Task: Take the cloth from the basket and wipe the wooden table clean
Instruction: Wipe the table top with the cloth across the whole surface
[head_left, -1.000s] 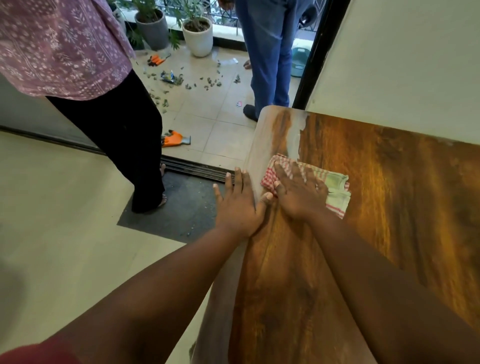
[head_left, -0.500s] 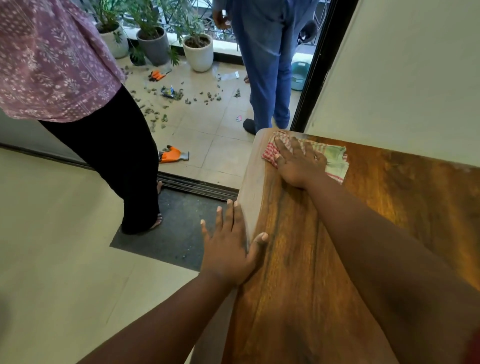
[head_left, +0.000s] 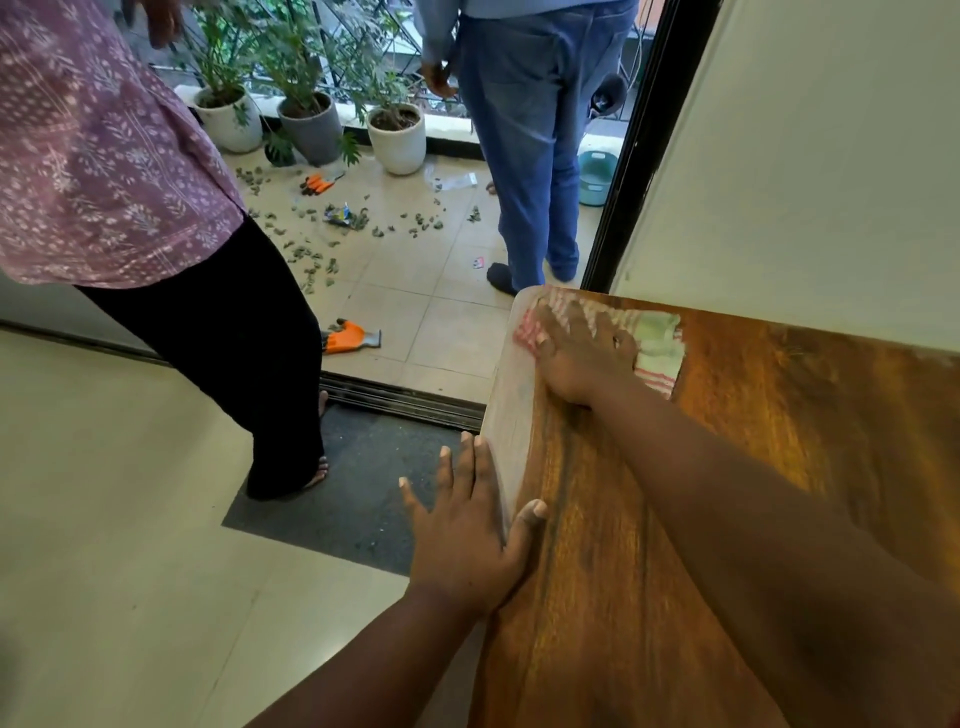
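Observation:
A folded cloth (head_left: 657, 345), checked red, white and pale green, lies at the far left corner of the wooden table (head_left: 727, 493). My right hand (head_left: 582, 353) presses flat on the cloth with straight fingers pointing away from me. My left hand (head_left: 467, 535) rests on the table's left edge nearer to me, fingers straight over the side and thumb on the top. The basket is not in view.
A white wall (head_left: 805, 156) runs along the table's right side. A person in black trousers (head_left: 228, 364) stands left on a dark mat (head_left: 358, 499). Another in jeans (head_left: 530, 156) stands on the balcony among potted plants (head_left: 397, 137), scattered leaves and orange gloves (head_left: 348, 338).
My right hand has slid the cloth away from me to the table's far left corner. My left hand has stayed on the left edge, so the two hands are farther apart.

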